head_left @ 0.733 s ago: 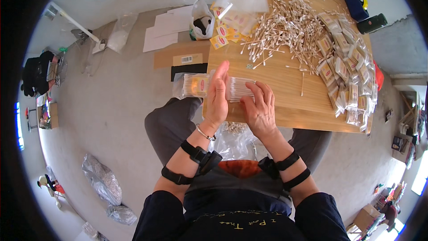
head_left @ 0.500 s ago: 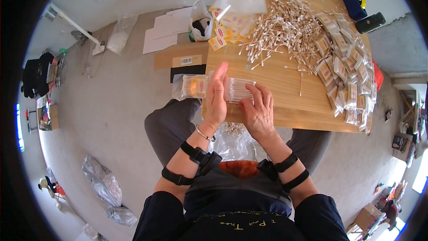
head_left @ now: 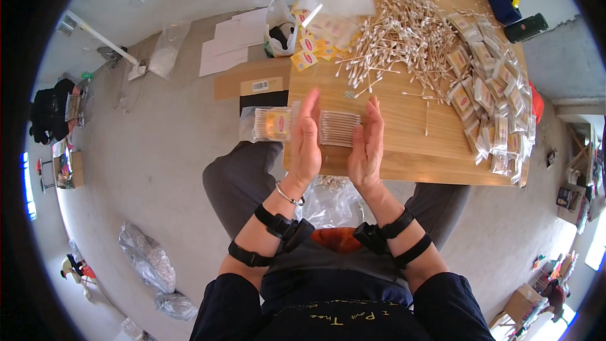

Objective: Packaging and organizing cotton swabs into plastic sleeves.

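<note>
A neat row of cotton swabs (head_left: pixel 341 128) lies on the near left part of the wooden table, sticks running left to right. My left hand (head_left: pixel 307 142) stands on edge at its left end, palm inward and fingers stretched out. At the right end my right hand (head_left: pixel 367 148) faces it the same way, fingers straight, thumb at the swab tips. Both hands are open, with the row between them. Just left of my left hand, a clear bag of cotton swabs with a yellow label (head_left: pixel 276 124) reaches past the table's left edge; my hand hides its right end.
Loose cotton swabs (head_left: pixel 404 41) form a large pile on the table (head_left: pixel 404 145). Many filled packets (head_left: pixel 499 95) are heaped along its right side. Yellow labels (head_left: pixel 305 59) and clear bags (head_left: pixel 341 3) lie at the far left. Cardboard (head_left: pixel 227 82) is beside the table.
My right hand has turned from fingers bent over the swabs to upright and flat at their right end. The row now shows more fully. My left hand has barely moved.
</note>
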`<state>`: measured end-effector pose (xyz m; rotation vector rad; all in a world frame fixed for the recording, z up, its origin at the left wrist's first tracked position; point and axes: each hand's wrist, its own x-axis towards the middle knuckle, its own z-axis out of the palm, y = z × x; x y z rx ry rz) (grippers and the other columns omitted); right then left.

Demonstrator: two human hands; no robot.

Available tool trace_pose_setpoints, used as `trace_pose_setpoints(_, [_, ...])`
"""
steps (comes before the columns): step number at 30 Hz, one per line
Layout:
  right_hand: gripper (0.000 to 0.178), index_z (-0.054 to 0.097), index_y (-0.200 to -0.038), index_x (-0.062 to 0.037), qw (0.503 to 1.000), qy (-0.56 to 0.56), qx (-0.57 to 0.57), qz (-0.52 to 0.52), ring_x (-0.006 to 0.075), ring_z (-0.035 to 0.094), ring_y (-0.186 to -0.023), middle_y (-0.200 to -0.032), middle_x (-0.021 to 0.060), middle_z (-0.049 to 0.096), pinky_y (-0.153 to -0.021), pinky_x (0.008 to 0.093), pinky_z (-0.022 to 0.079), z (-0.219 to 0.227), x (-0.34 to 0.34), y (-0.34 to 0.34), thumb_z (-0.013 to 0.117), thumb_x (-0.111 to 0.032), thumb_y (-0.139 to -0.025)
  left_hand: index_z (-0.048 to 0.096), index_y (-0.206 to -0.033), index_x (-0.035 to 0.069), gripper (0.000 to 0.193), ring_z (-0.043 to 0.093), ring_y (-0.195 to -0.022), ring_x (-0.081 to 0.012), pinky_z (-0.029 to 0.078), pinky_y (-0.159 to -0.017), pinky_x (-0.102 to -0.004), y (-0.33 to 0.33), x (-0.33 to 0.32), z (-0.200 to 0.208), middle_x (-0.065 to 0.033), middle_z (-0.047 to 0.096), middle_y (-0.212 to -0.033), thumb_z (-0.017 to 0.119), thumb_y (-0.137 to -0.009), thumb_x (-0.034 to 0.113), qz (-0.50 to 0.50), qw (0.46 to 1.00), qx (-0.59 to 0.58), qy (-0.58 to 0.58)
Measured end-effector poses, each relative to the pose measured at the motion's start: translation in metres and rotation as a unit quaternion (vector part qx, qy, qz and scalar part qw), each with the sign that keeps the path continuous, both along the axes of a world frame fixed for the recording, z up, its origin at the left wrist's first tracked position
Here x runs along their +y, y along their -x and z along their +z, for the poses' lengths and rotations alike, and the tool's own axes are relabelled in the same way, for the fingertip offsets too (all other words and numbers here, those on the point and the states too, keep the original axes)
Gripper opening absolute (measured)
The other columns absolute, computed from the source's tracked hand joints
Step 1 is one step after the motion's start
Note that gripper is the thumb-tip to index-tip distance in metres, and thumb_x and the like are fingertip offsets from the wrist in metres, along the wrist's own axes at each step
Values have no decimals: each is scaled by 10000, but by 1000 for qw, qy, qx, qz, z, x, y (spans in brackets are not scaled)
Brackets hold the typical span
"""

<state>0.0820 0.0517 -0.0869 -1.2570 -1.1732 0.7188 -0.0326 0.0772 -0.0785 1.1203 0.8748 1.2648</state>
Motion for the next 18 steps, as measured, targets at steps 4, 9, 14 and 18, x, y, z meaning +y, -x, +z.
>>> trace_pose_setpoints(4, [441,342,-1371,78,998,34,-48,13,361,219,-1447,-1519,253,278,-1169,410,187,4,3,4,342,75,-930,253,-1468,-59,781,291,-1407,-253,209,-1165,-361,2,2,-1,-185,311,-1507,308,-1001,565,-9,1000,14,-13])
trace_pose_setpoints(9, [400,378,-1347,82,997,28,-72,15,359,253,-1435,-1504,250,316,-1162,412,208,8,4,2,357,40,-950,257,-1478,-29,776,275,-1418,-256,200,-1168,-371,2,2,-3,-171,299,-1520,310,-996,576,6,1000,1,-3])
trace_pose_setpoints(14, [375,386,-1351,71,997,40,-48,37,337,274,-1426,-1500,236,327,-1158,399,215,6,9,-1,346,-18,-989,259,-1486,-3,771,257,-1431,-259,182,-1175,-387,2,3,-1,-157,281,-1536,313,-992,586,4,1000,-1,2])
trace_pose_setpoints(18, [385,371,-1380,61,995,42,-62,70,312,287,-1422,-1505,224,328,-1159,394,207,3,9,-3,326,-58,-1017,272,-1481,-7,749,255,-1433,-260,173,-1178,-385,4,5,-2,-156,290,-1533,309,-1001,567,-14,1000,6,-3])
